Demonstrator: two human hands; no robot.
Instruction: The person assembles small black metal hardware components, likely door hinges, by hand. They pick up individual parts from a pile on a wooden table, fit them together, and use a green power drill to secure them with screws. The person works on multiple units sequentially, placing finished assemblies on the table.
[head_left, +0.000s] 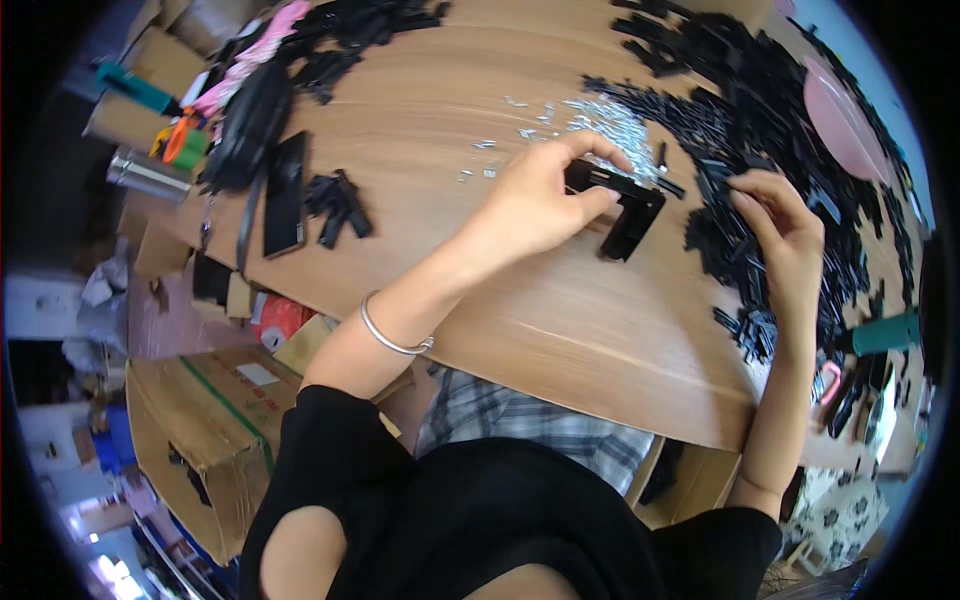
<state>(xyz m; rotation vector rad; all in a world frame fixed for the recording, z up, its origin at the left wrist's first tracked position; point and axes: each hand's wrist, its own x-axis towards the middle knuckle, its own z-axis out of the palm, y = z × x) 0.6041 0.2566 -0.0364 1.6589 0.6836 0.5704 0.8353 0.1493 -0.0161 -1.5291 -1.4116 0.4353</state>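
left hand [545, 195] pinches black bracket [632, 222], long leg slanting toward person | right hand [787, 225] right of bracket, by black parts [708, 240], curled, can't tell from here if holding

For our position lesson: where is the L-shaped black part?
In the head view, right of centre: the left hand holds the L-shaped black part near the silver pieces.

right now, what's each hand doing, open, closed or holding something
Left hand: closed on a black L-shaped part.
Right hand: fingers curled by the black pile; cannot tell if it grips anything.
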